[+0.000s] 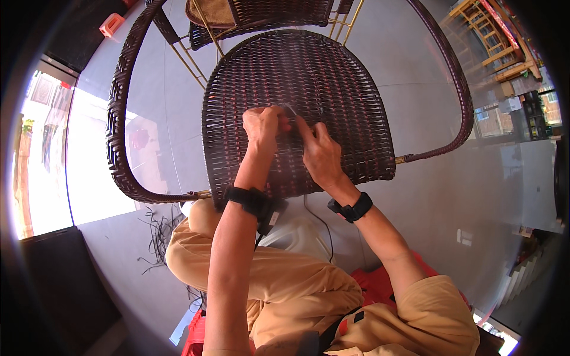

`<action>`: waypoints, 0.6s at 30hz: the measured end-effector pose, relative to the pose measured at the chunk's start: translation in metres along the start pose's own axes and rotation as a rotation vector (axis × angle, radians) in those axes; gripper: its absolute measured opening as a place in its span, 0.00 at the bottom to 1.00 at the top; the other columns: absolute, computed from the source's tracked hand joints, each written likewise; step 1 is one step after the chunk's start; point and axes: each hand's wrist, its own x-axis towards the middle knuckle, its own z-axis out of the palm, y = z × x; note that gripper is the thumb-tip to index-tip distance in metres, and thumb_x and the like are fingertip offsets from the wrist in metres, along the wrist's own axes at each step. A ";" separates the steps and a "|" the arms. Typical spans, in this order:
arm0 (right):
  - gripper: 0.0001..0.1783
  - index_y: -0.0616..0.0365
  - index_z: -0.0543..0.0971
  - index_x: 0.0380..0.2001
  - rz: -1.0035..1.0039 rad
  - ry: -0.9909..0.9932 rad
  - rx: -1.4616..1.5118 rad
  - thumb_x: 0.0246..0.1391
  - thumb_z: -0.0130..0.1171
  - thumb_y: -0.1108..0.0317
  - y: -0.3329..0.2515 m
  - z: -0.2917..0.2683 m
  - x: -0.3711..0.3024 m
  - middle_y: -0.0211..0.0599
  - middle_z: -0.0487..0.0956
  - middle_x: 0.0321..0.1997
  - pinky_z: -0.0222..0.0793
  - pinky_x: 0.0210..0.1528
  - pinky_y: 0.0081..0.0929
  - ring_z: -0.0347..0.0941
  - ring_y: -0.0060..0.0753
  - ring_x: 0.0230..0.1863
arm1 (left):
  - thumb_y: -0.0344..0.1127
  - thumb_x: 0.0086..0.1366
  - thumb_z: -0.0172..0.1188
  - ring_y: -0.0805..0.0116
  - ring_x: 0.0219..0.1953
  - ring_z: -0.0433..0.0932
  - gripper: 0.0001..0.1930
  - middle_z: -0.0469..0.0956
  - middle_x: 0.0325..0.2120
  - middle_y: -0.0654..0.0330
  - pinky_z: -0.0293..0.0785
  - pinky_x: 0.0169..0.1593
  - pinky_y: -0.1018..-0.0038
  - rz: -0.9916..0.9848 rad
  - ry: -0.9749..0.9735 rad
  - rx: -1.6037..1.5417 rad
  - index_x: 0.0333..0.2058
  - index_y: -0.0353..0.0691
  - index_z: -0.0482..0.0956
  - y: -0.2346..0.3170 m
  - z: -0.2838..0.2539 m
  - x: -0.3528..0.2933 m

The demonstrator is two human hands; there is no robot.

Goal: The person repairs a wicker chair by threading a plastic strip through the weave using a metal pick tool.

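A woven dark brown chair seat (350, 118) with reddish strands lies in front of me, above my knees. My left hand (261, 126) is closed in a fist over the middle of the seat. Just right of it, my right hand (322, 155) is closed too, its index finger reaching toward the left fingers. A small, thin greyish piece (290, 109) shows between the fingertips; its kind is too blurred to tell. What lies inside each hand is hidden. Both wrists wear black bands.
Braided armrests curve out at the left (122, 118) and right (466, 113) of the seat. Dark cut strips (160, 237) lie on the floor at left. A black cable (323, 225) hangs below the seat. Wooden furniture (493, 41) stands at far right, a pink stool (111, 25) far left.
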 end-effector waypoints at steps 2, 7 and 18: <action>0.34 0.55 0.72 0.56 0.006 -0.003 0.007 0.40 0.53 0.83 0.000 -0.001 0.000 0.39 0.67 0.31 0.72 0.25 0.30 0.72 0.37 0.26 | 0.29 0.54 0.60 0.71 0.16 0.74 0.06 0.77 0.19 0.58 0.72 0.21 0.79 0.009 0.023 -0.014 0.26 0.30 0.78 0.000 0.003 0.000; 0.30 0.53 0.74 0.53 0.044 -0.031 -0.011 0.43 0.53 0.82 -0.006 -0.007 0.003 0.37 0.69 0.31 0.73 0.27 0.29 0.73 0.37 0.27 | 0.30 0.53 0.60 0.71 0.16 0.74 0.06 0.78 0.19 0.58 0.69 0.20 0.77 -0.003 0.056 0.090 0.26 0.32 0.79 0.004 0.005 0.004; 0.32 0.53 0.72 0.55 0.026 -0.035 -0.022 0.41 0.55 0.81 -0.004 -0.002 0.001 0.39 0.67 0.31 0.71 0.24 0.30 0.72 0.38 0.25 | 0.28 0.57 0.59 0.72 0.16 0.75 0.06 0.79 0.19 0.57 0.72 0.21 0.78 0.074 0.144 0.100 0.24 0.32 0.78 -0.008 0.019 0.008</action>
